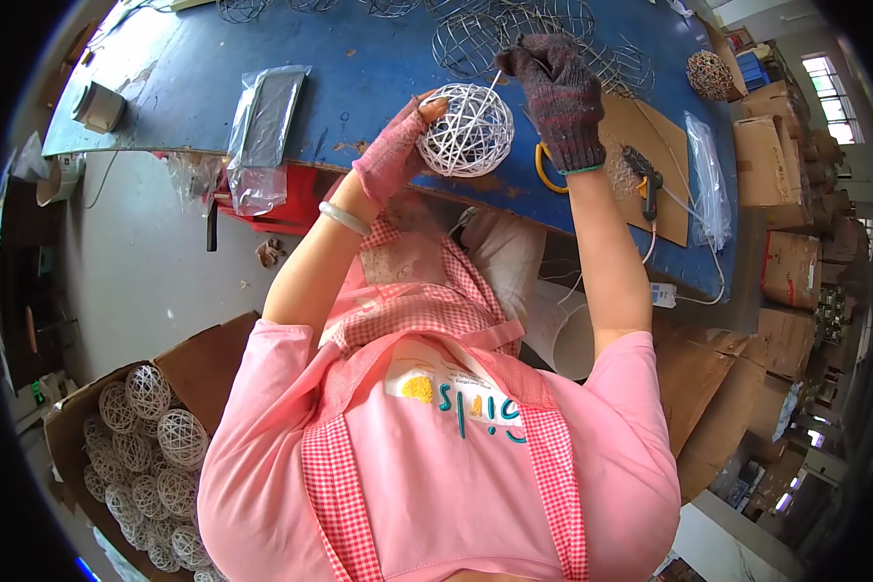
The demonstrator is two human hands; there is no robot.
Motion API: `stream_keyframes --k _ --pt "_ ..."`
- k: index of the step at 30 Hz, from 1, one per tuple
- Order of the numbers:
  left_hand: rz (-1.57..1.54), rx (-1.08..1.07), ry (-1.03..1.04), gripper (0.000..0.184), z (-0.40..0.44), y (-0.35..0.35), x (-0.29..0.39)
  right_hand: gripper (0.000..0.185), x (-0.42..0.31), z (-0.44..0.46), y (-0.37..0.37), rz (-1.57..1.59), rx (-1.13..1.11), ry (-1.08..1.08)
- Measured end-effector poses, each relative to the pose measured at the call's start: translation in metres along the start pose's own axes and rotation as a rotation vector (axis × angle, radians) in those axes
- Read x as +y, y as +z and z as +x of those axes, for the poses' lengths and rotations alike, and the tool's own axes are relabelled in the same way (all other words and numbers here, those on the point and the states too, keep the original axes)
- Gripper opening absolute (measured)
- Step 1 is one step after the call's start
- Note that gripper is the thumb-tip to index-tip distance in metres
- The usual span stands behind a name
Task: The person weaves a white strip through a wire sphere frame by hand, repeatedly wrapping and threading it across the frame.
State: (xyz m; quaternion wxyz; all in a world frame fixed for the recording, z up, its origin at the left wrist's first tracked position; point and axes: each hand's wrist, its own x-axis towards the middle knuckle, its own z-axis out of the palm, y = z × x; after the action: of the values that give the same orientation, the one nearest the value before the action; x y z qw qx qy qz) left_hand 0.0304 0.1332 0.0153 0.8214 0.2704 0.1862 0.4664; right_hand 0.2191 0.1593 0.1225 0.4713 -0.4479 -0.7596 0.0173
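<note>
My left hand (398,145), in a pink fingerless glove, is closed around the left side of a white ball of woven strands (468,134). The ball is held at the near edge of the blue table. From its top a short white strand (496,80) runs up to my right hand (555,82), which wears a dark knitted glove. The fingers there are pinched on the strand's upper end. Just behind the ball lie dark wire ball frames (468,47). Below my right hand, a yellow ring-shaped handle (545,173) shows at the table edge.
A glue gun (642,179) with a cord lies on cardboard (674,160) at the right, beside plastic bags (708,189). Left on the blue table (184,73) are a tin (98,107) and a bagged dark panel (270,112). A carton of white balls (182,438) stands lower left.
</note>
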Motion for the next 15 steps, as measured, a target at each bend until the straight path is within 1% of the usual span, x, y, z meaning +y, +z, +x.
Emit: stream_keyframes --k 1,3,4,6,7,9,10,12,15 --pt "0.009 -0.002 -0.002 0.048 0.001 -0.003 0.000 0.015 0.007 -0.002 0.002 0.002 -0.002 -0.001" --pt "0.019 -0.005 -0.007 0.048 0.001 -0.005 -0.001 0.016 0.019 -0.007 0.006 -0.016 -0.036 0.084" --pt "0.016 -0.004 -0.009 0.048 0.000 -0.004 -0.001 0.016 0.027 -0.010 0.010 -0.017 -0.036 0.086" --pt "0.014 -0.004 -0.014 0.048 0.000 -0.002 -0.001 0.018 0.037 -0.012 0.014 0.016 -0.093 0.223" --pt "0.005 -0.003 -0.006 0.048 -0.001 0.000 -0.001 0.018 0.037 -0.014 0.015 0.014 -0.091 0.225" --pt "-0.003 -0.002 0.000 0.048 -0.003 0.003 -0.001 0.022 0.035 -0.016 0.018 0.074 -0.138 0.446" --pt "0.004 -0.009 0.005 0.048 -0.003 0.004 0.000 0.022 0.033 -0.016 0.016 0.073 -0.137 0.446" --pt "0.011 -0.017 0.010 0.048 -0.004 0.003 0.000 0.022 0.030 -0.016 0.013 0.119 -0.229 0.564" --pt "0.005 -0.018 0.010 0.049 -0.006 0.003 0.000 0.024 0.040 -0.023 0.019 0.131 -0.213 0.564"
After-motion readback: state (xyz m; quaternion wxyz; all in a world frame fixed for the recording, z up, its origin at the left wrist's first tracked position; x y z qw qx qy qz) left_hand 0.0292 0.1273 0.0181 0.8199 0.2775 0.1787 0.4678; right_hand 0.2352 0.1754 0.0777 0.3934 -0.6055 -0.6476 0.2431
